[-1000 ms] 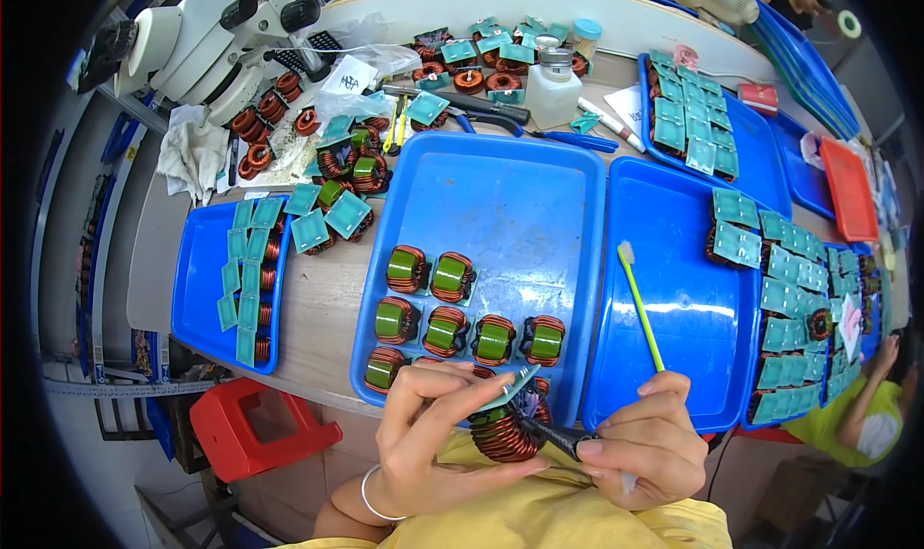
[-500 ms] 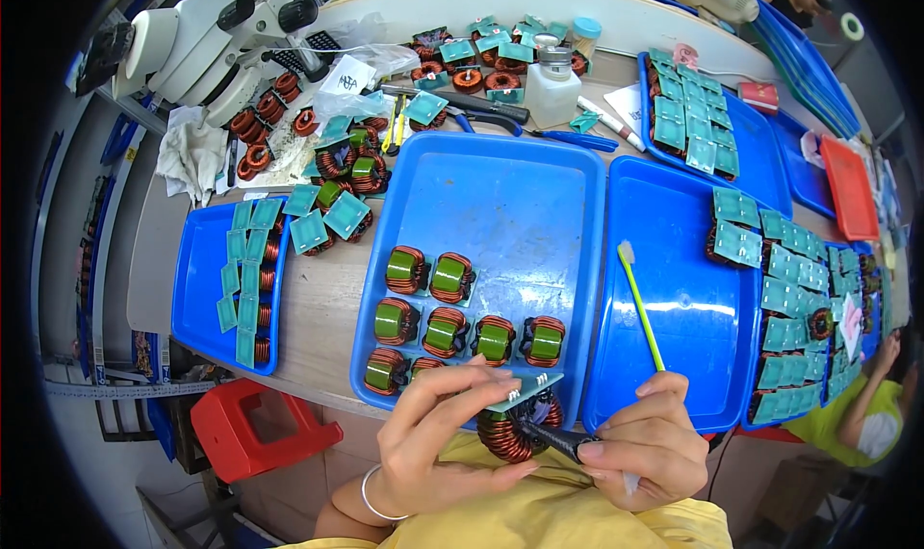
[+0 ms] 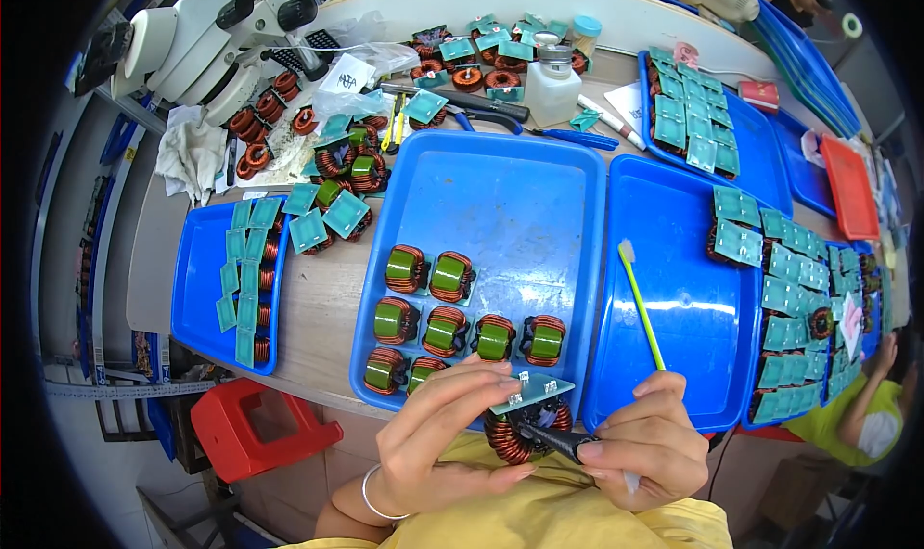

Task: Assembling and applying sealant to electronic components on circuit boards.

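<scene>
My left hand (image 3: 433, 434) is closed on a copper-wound toroidal coil (image 3: 508, 441) with a teal base board (image 3: 531, 395) on it. Fingers press on the board from above, and the thumb lies below the coil. My right hand (image 3: 650, 443) grips a black tapered tool (image 3: 558, 440) whose tip reaches into the coil's middle; its exact kind is unclear. A yellow-green brush (image 3: 643, 313) with a pale tip also sticks up from the right hand. Several coils with green bands (image 3: 445, 331) stand in the blue tray (image 3: 491, 178) just beyond my hands.
Blue trays of teal-boarded coils stand at left (image 3: 197, 289) and right (image 3: 693, 366). Behind lie pliers (image 3: 577, 140), a white bottle (image 3: 553, 92) and loose coils (image 3: 337, 164). A microscope (image 3: 183, 49) stands back left; a red stool (image 3: 255, 434) is below. Another person's arm (image 3: 871, 385) shows at far right.
The coil has tilted and shifted slightly to the right in my left hand, so more of the board's top and its metal pins show. My right hand has barely moved.
</scene>
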Available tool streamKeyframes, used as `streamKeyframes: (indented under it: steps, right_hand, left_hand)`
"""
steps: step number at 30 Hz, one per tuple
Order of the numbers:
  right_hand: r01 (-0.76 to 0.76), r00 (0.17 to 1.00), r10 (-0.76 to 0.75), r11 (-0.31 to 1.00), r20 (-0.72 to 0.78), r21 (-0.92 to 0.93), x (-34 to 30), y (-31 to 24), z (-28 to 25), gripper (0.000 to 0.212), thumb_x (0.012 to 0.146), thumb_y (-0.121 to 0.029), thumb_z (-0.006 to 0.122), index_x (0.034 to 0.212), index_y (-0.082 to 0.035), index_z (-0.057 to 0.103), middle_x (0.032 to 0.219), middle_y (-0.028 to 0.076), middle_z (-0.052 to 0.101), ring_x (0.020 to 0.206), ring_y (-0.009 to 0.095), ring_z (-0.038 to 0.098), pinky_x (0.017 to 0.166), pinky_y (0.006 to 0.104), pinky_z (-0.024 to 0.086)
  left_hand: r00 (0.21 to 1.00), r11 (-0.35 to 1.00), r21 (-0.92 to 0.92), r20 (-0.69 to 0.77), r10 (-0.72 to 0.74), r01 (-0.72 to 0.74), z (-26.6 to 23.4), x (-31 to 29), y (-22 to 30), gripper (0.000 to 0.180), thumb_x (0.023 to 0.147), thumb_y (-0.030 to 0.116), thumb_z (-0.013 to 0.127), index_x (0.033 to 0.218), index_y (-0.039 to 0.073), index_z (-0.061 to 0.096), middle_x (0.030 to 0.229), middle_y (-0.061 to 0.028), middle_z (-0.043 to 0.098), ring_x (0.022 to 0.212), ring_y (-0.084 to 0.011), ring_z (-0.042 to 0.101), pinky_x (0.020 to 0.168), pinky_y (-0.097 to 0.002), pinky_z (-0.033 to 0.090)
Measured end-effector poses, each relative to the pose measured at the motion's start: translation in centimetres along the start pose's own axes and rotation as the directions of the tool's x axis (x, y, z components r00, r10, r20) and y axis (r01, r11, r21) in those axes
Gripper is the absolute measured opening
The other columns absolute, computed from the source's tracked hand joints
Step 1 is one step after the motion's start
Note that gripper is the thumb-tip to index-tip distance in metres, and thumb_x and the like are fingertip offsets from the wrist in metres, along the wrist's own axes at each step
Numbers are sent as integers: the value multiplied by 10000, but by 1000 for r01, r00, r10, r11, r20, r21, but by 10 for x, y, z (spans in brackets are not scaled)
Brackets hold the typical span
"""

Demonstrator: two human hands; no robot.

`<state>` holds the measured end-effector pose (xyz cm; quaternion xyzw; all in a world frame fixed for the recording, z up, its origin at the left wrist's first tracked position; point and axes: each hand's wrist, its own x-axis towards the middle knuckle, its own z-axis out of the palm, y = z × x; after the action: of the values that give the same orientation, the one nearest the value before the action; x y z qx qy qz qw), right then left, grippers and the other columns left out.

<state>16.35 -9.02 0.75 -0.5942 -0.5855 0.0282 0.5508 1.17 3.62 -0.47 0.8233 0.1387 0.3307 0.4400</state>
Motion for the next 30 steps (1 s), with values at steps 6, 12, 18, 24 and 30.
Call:
streamKeyframes:
  steps: [6,12,18,24,30]
  right_hand:
    - [-7,1000,7,1000,-10,3,0,-1,1,273,538,-49,779,797,-89,704,650,-20,617,594,108,559,606,267,343]
    - [-6,1000,6,1000,-7,15,-1,0,1,274,533,-52,782,793,-86,704,645,-20,615,588,107,555,608,268,344]
    - [-16,1000,16,1000,-11,18,-1,0,1,278,533,-49,784,796,-86,703,646,-21,615,587,107,553,609,269,343]
    - [-10,1000,10,1000,8,18,0,-1,0,280,536,-39,778,802,-79,701,651,-15,615,591,115,553,602,262,344]
    - [-5,1000,4,1000,16,24,0,1,-1,280,542,-34,777,808,-76,700,668,-9,619,599,118,553,603,264,347]
  left_hand:
    - [1000,1000,-6,1,7,-7,0,0,-1,536,597,180,811,1027,-63,603,1033,-165,591,982,-280,593,888,-412,468]
    - [1000,1000,10,1,-2,2,-1,1,1,530,597,174,808,1024,-64,604,1021,-165,595,976,-280,594,886,-414,469]
    - [1000,1000,8,3,-4,4,-2,1,0,529,590,174,811,1015,-65,606,1017,-164,596,971,-280,596,889,-419,466]
    - [998,997,58,-32,62,-60,1,-1,-7,564,592,317,792,948,-78,606,916,-177,623,898,-313,619,848,-451,464]
    - [998,997,48,-22,57,-56,1,0,-7,563,591,320,794,945,-76,607,919,-174,623,901,-314,618,853,-443,461]
